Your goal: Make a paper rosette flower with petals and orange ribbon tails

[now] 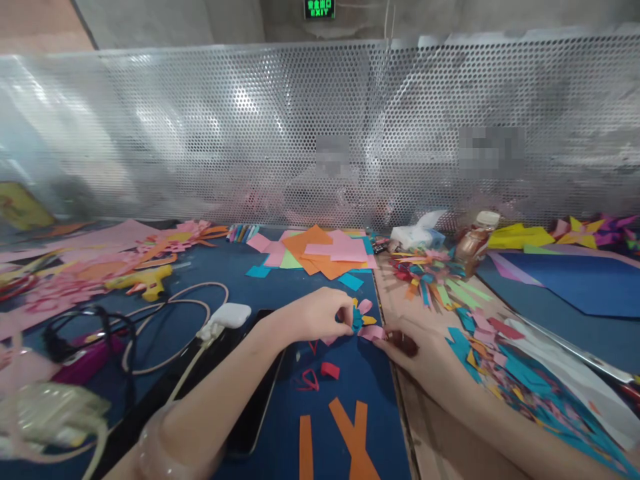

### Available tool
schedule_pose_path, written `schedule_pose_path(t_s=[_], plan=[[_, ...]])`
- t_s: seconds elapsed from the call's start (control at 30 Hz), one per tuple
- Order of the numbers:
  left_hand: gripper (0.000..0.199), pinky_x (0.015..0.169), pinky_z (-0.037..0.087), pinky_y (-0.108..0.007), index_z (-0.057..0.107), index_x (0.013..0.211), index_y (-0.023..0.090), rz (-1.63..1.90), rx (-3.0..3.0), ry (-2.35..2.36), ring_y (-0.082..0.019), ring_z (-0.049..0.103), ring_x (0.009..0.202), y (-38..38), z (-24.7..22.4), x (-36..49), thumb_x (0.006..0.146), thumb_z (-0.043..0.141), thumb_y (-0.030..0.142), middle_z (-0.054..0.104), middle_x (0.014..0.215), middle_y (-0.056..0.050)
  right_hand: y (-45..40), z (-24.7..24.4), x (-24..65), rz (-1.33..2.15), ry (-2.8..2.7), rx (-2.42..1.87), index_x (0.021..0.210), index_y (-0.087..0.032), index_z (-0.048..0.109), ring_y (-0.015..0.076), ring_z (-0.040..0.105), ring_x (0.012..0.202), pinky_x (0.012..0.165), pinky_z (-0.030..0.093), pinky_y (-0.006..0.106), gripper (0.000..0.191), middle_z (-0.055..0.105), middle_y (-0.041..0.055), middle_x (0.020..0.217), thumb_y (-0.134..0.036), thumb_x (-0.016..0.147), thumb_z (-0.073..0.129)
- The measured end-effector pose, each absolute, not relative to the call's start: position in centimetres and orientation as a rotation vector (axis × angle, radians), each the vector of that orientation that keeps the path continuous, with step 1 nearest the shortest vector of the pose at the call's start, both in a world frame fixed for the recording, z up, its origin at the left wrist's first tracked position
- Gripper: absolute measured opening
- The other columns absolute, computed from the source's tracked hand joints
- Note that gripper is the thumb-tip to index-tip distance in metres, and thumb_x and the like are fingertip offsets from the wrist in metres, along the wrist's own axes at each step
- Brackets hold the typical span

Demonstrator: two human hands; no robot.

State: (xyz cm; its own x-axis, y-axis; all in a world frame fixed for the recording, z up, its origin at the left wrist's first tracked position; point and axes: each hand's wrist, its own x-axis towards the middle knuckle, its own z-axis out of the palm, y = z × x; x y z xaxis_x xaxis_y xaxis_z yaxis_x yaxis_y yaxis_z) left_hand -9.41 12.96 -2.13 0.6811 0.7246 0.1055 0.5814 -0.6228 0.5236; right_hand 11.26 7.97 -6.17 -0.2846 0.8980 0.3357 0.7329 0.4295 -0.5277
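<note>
My left hand (325, 313) pinches a small paper flower (357, 319) by its blue centre, above the dark blue table. Pink and yellow petals stick out from that centre. From the right, my right hand (413, 343) has its thumb and fingertips closed on a pink paper petal (371, 332) at the flower's lower right. Below the hands lie a red paper piece (330, 371) and a thin red curl (310, 380). Orange paper strips (306, 447) rest nearer to me.
A phone (257, 407) and power strip with a white charger (231, 315) lie left. A yellow glue gun (150, 281) is farther left. Coloured sheets (320, 253) are stacked ahead. Right are a bottle (473, 247), paper scraps (525, 393) and scissors (575, 353). A perforated metal panel (200, 133) stands behind.
</note>
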Motion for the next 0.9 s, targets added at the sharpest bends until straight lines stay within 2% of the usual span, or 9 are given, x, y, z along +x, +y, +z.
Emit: schedule_pose_path(t_s=[0.2, 0.43, 0.9], plan=[[0.004, 0.062, 0.039, -0.020, 0.059, 0.066, 0.018, 0.435, 2.418, 1.004, -0.012, 0.056, 0.069, 12.89, -2.14, -9.25, 0.069, 0.058, 0.018, 0.063, 0.071, 0.002, 7.90, -6.12, 11.33, 0.417, -2.098, -1.379, 0.081, -0.021, 0.059, 0.0119, 0.046, 0.054, 0.050, 0.034, 0.022, 0.021, 0.054, -0.0015, 0.064, -0.040, 0.083, 0.050], [0.005, 0.064, 0.039, -0.021, 0.059, 0.064, 0.018, 0.404, 2.415, 1.009, -0.013, 0.057, 0.071, 12.86, -2.35, -9.03, 0.069, 0.060, 0.020, 0.063, 0.069, 0.002, 8.05, -6.39, 11.39, 0.308, -2.121, -1.362, 0.072, -0.020, 0.056, 0.0117, 0.043, 0.050, 0.048, 0.033, 0.022, 0.022, 0.050, -0.0020, 0.059, -0.038, 0.082, 0.052], [0.005, 0.063, 0.040, -0.021, 0.058, 0.064, 0.018, 0.378, 2.432, 1.012, -0.013, 0.057, 0.070, 12.66, -2.25, -8.90, 0.069, 0.059, 0.019, 0.062, 0.069, 0.002, 7.99, -6.26, 11.45, 0.323, -2.158, -1.381, 0.074, -0.020, 0.056, 0.0123, 0.046, 0.053, 0.049, 0.035, 0.023, 0.022, 0.051, -0.0011, 0.061, -0.038, 0.084, 0.049]])
